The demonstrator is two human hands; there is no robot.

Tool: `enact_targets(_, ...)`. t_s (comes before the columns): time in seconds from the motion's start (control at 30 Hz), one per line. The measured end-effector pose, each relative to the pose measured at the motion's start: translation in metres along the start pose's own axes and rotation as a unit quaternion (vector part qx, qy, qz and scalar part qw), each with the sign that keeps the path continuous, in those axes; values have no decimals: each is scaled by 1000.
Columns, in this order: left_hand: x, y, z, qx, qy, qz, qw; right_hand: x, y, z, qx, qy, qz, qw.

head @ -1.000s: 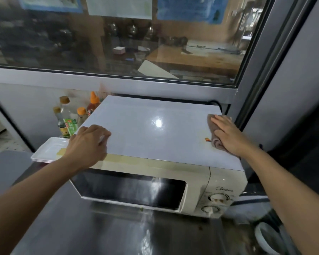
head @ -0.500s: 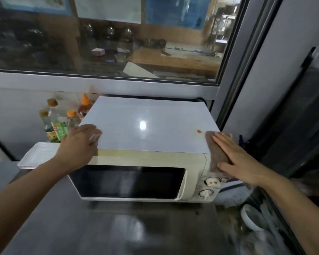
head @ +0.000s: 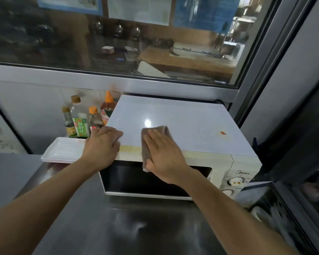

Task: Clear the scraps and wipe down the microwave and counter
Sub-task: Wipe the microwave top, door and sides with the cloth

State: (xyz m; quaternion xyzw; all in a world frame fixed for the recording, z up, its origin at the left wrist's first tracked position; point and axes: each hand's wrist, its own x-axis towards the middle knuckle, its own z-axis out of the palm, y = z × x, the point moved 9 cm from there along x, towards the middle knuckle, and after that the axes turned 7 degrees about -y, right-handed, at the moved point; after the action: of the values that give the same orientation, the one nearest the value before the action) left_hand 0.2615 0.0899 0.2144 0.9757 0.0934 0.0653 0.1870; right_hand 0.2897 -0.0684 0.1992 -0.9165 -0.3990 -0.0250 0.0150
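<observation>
A cream microwave (head: 236,166) with a dark door stands on the steel counter (head: 118,227), and a white board (head: 182,124) lies on its top. My right hand (head: 164,155) presses a brown cloth (head: 161,130) flat on the board's front edge, left of centre, and the cloth hangs over the microwave's front. My left hand (head: 102,146) grips the front left corner of the board and microwave, fingers curled over the edge. A small orange mark (head: 223,133) shows on the board near its right side.
Several sauce bottles (head: 81,122) stand behind a stack of white trays (head: 63,151) left of the microwave. A glass window (head: 118,37) runs behind. At the lower right sits a dark bin with white dishes (head: 261,214) beside a dark appliance.
My right hand has slid the cloth from the right front edge of the microwave leftward to near the front centre. My left hand has stayed on the left corner.
</observation>
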Motion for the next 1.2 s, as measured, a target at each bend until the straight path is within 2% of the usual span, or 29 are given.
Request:
enact_targets(0.13,-1,-6,-3,3,-15,17,1000,-24,30,-6,38,-2,-9,999)
enact_targets(0.27,-7,-25,-9,-33,12,-10,999,-77,106,-7,-9,-6,85,996)
enact_targets(0.37,-9,-30,-10,-90,19,-13,996,-81,115,-4,-21,-11,125,992)
enact_targets(0.47,-8,-31,-11,-107,17,-6,994,-60,86,-3,-27,3,113,993)
enact_targets(0.57,-7,-39,-13,-138,7,-11,990,-25,36,0,-47,10,64,997)
enact_targets(0.67,-11,-55,-24,-185,18,-30,982,14,-22,5,-19,28,19,999)
enact_targets(0.8,-18,-72,-44,-191,53,-23,980,50,-76,3,4,44,-8,999)
enact_targets(0.93,-14,-87,-51,-189,49,-21,980,71,-117,-2,24,47,-45,998)
enact_targets(1.07,-5,-98,-51,-199,35,-26,979,86,-125,-9,34,41,-91,994)
enact_targets(1.2,4,-103,-52,-197,47,-16,979,120,-108,-7,60,-33,-165,984)
